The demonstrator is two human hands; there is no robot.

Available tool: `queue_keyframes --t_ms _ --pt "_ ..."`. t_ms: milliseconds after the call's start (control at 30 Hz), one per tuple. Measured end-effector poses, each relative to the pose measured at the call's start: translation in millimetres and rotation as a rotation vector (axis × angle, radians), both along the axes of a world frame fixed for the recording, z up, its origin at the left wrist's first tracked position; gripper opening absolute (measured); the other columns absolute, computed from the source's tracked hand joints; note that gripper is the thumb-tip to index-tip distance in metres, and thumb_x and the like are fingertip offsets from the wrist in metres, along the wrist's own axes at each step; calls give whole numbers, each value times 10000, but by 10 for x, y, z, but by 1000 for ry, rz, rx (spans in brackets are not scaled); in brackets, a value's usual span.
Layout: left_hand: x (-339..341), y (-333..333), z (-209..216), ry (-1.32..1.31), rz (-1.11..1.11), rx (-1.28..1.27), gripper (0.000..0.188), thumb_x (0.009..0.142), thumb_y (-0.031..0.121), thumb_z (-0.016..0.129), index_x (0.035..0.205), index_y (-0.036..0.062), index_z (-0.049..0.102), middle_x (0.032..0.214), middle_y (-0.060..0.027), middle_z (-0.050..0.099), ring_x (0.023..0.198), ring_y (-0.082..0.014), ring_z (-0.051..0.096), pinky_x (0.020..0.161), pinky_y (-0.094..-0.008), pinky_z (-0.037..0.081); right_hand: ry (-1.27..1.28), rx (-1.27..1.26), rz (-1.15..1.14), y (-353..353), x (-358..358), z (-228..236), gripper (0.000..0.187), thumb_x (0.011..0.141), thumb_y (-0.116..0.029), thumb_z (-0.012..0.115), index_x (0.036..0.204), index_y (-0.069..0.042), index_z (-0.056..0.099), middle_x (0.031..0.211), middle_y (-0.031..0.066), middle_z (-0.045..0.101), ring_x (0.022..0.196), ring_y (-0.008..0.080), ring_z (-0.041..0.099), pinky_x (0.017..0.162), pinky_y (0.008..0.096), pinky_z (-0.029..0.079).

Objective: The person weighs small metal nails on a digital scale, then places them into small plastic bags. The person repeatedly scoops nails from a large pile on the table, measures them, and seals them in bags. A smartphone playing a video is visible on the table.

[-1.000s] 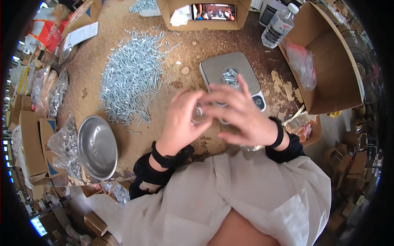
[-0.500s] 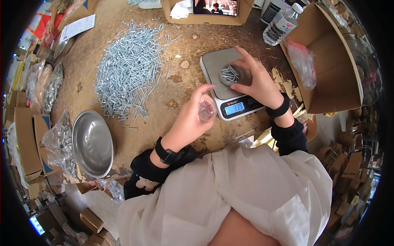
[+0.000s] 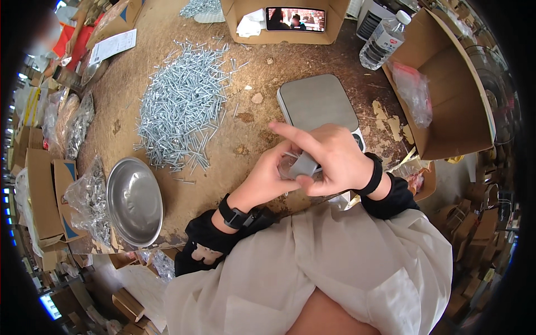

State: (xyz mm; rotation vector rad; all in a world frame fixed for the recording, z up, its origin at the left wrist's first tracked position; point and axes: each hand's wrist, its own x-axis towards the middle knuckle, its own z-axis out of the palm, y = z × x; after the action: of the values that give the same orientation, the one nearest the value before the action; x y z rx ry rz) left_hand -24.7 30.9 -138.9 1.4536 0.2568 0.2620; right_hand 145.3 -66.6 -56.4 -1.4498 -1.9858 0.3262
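Observation:
My right hand (image 3: pixel 338 159) grips a small grey cup (image 3: pixel 304 166), tipped on its side toward my left hand (image 3: pixel 267 176). The left fingers are closed around a small clear plastic bag or pouch (image 3: pixel 287 163), its mouth against the cup. A few silvery screws or nails show faintly at that mouth; most of the contents are hidden. Just beyond my right hand lies a digital scale (image 3: pixel 319 103) with a steel plate, its display covered by the hand. Left of the scale spreads a large heap of silvery screws or nails (image 3: pixel 181 111).
An oval metal bowl (image 3: pixel 134 201) sits near the table's front left edge, beside plastic bags of hardware (image 3: pixel 89 201). At the right stand a water bottle (image 3: pixel 382 42) and an open cardboard box (image 3: pixel 452 89). A phone (image 3: pixel 296 19) rests in a carton at the back.
My right hand has lifted the cup of screws or nails off the scale, brought it toward me and tilted it to the plastic bag in my left hand.

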Motion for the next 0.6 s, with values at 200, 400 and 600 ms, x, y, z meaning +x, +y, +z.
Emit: queue_keyframes --t_ms 200,400,600 --pt "-13 -16 147 32 -76 38 716 728 69 813 1363 -8 492 1257 -90 610 1197 -165 566 1011 -345 461 -16 -94 -33 -13 -29 51 853 661 -317 694 1440 -42 480 591 95 563 534 340 584 526 413 467" --pt "-20 -31 144 3 -56 -40 698 765 98 826 1372 -3 496 1258 -79 617 1191 -152 572 1017 -329 454 155 -158 -40 -27 -26 47 761 740 -347 684 1404 -20 511 602 97 585 562 329 619 558 405 487" --pt "-11 -32 70 -63 -108 -109 386 812 -17 776 1124 40 557 1042 -20 590 1017 -110 579 932 -288 471 369 -175 -195 -164 223 -26 655 831 -344 664 1386 -20 533 859 125 672 789 312 688 754 374 529"
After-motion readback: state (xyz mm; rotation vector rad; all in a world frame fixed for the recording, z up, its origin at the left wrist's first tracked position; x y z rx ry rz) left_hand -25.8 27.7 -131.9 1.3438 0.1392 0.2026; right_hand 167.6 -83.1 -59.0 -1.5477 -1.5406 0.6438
